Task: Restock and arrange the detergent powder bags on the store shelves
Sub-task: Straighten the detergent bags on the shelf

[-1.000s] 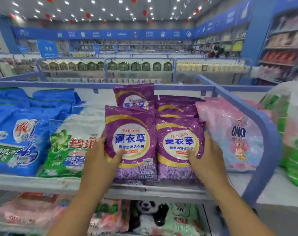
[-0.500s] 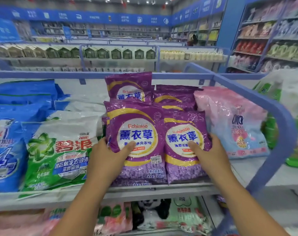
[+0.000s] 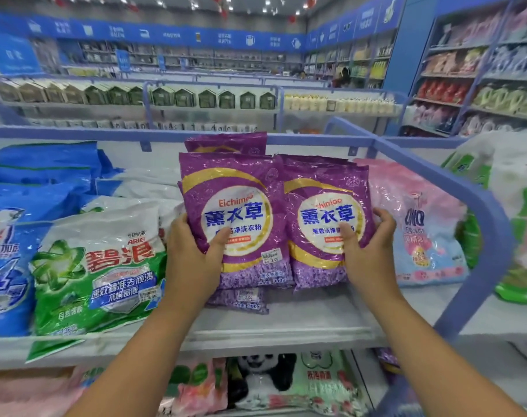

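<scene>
Two stacks of purple lavender detergent bags sit side by side on the white top shelf (image 3: 286, 326). My left hand (image 3: 193, 260) grips the left purple bag (image 3: 235, 206) by its left edge, thumb on its front. My right hand (image 3: 367, 251) holds the right purple bag (image 3: 325, 206) at its lower right, thumb on the label. Both front bags are tilted up toward me. More purple bags lie under and behind them, one (image 3: 226, 142) upright at the back.
A green-and-white Ariel bag (image 3: 99, 266) and blue bags (image 3: 9, 266) lie to the left. A pink bag (image 3: 418, 230) lies to the right, beside the blue shelf rail (image 3: 479, 206). Green bags (image 3: 515, 206) lie beyond it. Pink and panda-print bags fill the lower shelf (image 3: 265, 380).
Both hands have slid up the sides of the purple bags and lifted their front faces more upright. The camera moved closer and slightly lower.
</scene>
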A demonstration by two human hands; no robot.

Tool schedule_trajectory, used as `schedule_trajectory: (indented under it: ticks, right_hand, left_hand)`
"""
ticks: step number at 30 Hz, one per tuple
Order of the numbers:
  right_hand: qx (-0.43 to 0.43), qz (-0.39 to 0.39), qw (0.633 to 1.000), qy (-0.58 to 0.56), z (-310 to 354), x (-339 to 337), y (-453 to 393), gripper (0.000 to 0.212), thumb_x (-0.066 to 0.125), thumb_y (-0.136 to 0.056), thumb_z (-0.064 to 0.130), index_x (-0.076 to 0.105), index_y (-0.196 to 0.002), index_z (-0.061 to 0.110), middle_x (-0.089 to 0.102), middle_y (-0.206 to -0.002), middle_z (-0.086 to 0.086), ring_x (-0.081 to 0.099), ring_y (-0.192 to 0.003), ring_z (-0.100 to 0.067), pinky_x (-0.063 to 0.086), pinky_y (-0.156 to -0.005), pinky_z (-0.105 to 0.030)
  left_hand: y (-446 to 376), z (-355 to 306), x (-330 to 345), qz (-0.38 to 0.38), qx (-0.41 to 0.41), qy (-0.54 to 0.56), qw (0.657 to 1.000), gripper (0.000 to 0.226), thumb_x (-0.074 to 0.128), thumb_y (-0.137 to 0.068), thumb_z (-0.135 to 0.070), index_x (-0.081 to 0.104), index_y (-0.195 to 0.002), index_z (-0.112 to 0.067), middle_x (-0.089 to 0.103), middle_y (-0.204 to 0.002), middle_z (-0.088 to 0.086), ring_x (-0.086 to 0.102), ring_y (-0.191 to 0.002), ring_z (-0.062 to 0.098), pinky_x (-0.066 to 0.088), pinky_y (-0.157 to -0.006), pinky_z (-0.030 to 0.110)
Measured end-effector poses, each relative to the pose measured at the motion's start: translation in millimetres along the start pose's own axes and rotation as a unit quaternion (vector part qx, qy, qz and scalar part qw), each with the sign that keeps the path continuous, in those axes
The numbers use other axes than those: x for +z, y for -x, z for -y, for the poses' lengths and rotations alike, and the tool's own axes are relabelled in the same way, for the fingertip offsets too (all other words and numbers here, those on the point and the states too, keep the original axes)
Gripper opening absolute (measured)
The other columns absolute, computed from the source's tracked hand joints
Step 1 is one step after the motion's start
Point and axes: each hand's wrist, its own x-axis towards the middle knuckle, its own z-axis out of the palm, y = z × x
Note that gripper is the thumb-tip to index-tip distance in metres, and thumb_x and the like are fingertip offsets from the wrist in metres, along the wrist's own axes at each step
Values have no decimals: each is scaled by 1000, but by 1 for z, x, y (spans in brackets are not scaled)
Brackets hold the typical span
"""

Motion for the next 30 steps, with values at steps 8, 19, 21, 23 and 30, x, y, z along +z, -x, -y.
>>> schedule_trajectory:
  ticks: [8,19,21,23,30]
  right_hand:
    - [-1,89,970,228,-23,-4,31,77,53,-101,39,11,-160,12,27,-156,-12,31,-141,-26,28,-110,-30]
    - [-195,165,908,333,-6,-6,40,70,50,-94,61,28,-157,38,-3,-169,7,-11,-156,-16,-1,-125,-43]
    - [-186,183,894,365,-13,-3,35,78,32,-87,77,28,-156,42,-5,-169,8,-15,-155,-14,-7,-125,-46]
    - [-175,178,887,387,-18,-3,35,83,23,-84,82,20,-158,44,-10,-169,11,-20,-154,-12,-10,-124,-46]
    - [-127,146,890,414,-17,10,37,91,12,-81,86,10,-160,40,-11,-170,6,-15,-155,-17,0,-125,-53]
  left_hand:
    - [23,11,-22,149,-28,-74,986,97,63,-94,-44,-9,-158,-38,29,-155,-14,36,-137,10,31,-114,36]
    - [64,12,1,156,186,-279,929,68,35,-91,-76,18,-153,-55,-12,-170,-7,-20,-155,21,-2,-121,62]
    - [57,19,7,172,208,-350,897,78,27,-84,-88,19,-154,-54,-11,-170,-3,-19,-155,25,1,-120,67]
    - [47,23,5,188,211,-383,880,86,20,-80,-93,13,-155,-53,-14,-170,-5,-20,-155,24,2,-120,67]
    - [34,24,11,160,175,-405,883,111,18,-71,-100,-4,-160,-37,-22,-168,-3,-23,-154,22,1,-122,63]
